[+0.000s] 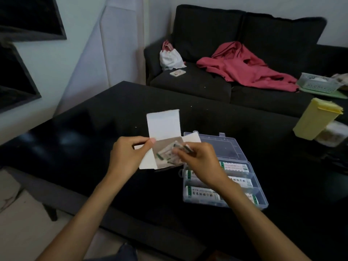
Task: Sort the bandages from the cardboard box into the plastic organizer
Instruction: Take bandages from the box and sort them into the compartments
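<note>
Done: your plastic organizer already holds bandage packs in three rows.
Left: bandages remain in the cardboard box.
Grip: your right hand pinches a few bandages; your left hand pinches the box flap.

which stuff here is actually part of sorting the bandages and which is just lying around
Part of the job:
cardboard box
bandages
plastic organizer
left hand, holding the box flap
right hand, pinching bandages

Lying about:
pink garment
white bag
yellow container
green basket
</note>
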### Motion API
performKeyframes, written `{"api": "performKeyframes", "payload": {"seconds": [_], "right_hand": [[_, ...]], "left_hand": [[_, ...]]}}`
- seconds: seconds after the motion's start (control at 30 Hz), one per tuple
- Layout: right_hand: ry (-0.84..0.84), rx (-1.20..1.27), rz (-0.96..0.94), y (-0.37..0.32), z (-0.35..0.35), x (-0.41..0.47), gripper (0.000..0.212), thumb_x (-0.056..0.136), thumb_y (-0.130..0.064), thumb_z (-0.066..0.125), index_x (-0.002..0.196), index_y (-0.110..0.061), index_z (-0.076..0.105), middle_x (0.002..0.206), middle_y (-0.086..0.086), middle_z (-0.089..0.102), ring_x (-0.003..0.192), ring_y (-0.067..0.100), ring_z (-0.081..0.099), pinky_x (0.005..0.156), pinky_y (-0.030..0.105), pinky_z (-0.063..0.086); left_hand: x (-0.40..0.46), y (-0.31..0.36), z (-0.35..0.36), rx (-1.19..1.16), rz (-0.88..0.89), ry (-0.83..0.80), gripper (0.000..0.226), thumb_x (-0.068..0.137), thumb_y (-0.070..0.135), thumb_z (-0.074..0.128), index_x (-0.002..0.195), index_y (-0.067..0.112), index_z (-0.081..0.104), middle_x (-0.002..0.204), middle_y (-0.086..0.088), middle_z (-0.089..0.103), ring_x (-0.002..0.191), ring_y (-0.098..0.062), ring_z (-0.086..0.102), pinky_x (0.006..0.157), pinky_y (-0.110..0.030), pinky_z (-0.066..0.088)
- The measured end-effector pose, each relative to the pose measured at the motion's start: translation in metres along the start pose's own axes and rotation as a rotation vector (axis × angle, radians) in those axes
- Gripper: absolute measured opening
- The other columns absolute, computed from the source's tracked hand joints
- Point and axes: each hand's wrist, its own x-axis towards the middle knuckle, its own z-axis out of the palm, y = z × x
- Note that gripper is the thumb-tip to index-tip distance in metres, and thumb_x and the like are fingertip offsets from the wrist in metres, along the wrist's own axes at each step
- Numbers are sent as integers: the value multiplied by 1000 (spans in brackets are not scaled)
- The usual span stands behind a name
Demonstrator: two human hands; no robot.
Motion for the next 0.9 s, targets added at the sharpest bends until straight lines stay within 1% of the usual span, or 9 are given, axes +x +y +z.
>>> {"api": "performKeyframes", "payload": {"seconds": [0.03, 0.17, 0.37, 0.47, 0.57, 0.63, 0.7, 0.8, 0.9], "right_hand": [[60, 72, 24, -2, 0, 1, 21, 88, -28, 63, 84, -11, 73, 79, 10, 72, 71, 28, 69, 63, 48, 56], [137, 477, 324, -13, -5, 4, 16, 88, -21, 63, 89, -6, 68, 89, 7, 74, 78, 12, 71, 66, 21, 57], [217, 816, 528, -14, -14, 3, 16, 88, -20, 62, 93, -4, 65, 92, 11, 74, 88, 20, 71, 73, 24, 59], [235, 871, 556, -16, -19, 3, 17, 88, -19, 61, 97, -5, 64, 93, 10, 74, 85, 15, 71, 67, 20, 57], [182, 854, 572, -16, -26, 0, 20, 87, -21, 63, 99, -5, 64, 92, 10, 74, 81, 13, 71, 65, 17, 56], [124, 848, 592, -15, -32, -3, 21, 85, -21, 64, 99, -4, 64, 92, 11, 74, 82, 15, 71, 65, 18, 56], [76, 829, 612, -15, -39, -7, 21, 84, -20, 65, 97, -5, 64, 91, 11, 74, 83, 16, 71, 66, 19, 57], [62, 778, 615, -14, -47, -13, 23, 81, -22, 67, 98, -6, 66, 90, 9, 74, 82, 16, 71, 63, 18, 55], [124, 854, 603, -15, -50, -17, 27, 80, -21, 69, 100, -3, 66, 88, 9, 74, 74, 12, 71, 57, 16, 53]], "left_hand": [[3, -2, 1, -37, -59, 2, 14, 83, 32, 69, 88, 22, 77, 87, 12, 73, 89, -6, 67, 83, -33, 53], [11, -2, 3, -179, -254, 49, 12, 84, 27, 70, 91, 19, 76, 92, 4, 73, 89, -14, 66, 85, -38, 53], [11, 13, 2, -406, -437, -57, 26, 82, 4, 62, 104, 17, 69, 91, 2, 69, 84, -8, 63, 62, -21, 49], [10, 11, 1, -405, -372, 1, 35, 82, -4, 61, 111, 15, 66, 91, 6, 68, 82, -5, 64, 64, -20, 51], [11, 4, 4, -165, -277, 57, 41, 84, 9, 67, 124, 17, 60, 114, 0, 65, 105, -13, 59, 89, -31, 49], [6, 9, 5, 211, -88, 179, 42, 88, 22, 64, 128, 20, 55, 130, 0, 55, 119, -17, 48, 96, -31, 40], [-3, 24, 8, 301, 178, 291, 34, 91, 26, 58, 125, 21, 57, 129, 0, 54, 118, -17, 45, 90, -26, 40], [-22, 50, 18, 116, 304, 125, 32, 90, 35, 54, 120, 27, 59, 117, 8, 60, 102, -4, 55, 73, -16, 46], [-37, 65, 33, -115, 91, -228, 52, 77, 38, 70, 125, 37, 49, 106, 22, 59, 95, 8, 60, 72, -14, 51]]}}
